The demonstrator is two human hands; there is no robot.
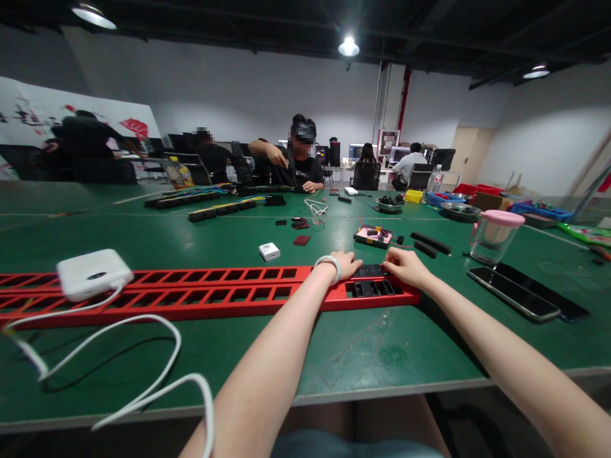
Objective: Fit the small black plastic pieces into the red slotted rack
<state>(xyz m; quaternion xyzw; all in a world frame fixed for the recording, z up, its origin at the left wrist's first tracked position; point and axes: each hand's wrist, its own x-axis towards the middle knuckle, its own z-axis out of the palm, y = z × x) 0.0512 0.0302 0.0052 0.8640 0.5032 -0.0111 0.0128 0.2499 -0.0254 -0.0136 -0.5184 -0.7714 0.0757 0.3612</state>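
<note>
A long red slotted frame (pixel 267 308) with two rows of openings lies across the green table in front of me. Over its far row, near the right end, rests my left hand (pixel 344 264), palm down with fingers stretched out beside a flat black part (pixel 370 270). My right hand (pixel 405 266) is on the other side of that part, thumb and fingers pinched together at its right edge. What the pinch holds, if anything, is hidden. Several small black pieces (pixel 370 289) sit in the near row, just below my hands.
A white box (pixel 93 273) with a white cable stands on the frame's left part. Beyond my hands lie a small tray with pink wires (pixel 373 235) and black bars (pixel 432 244). Phones (pixel 513 292) and a pink-lidded jug (pixel 495 236) are at right. A person (pixel 305 162) sits opposite.
</note>
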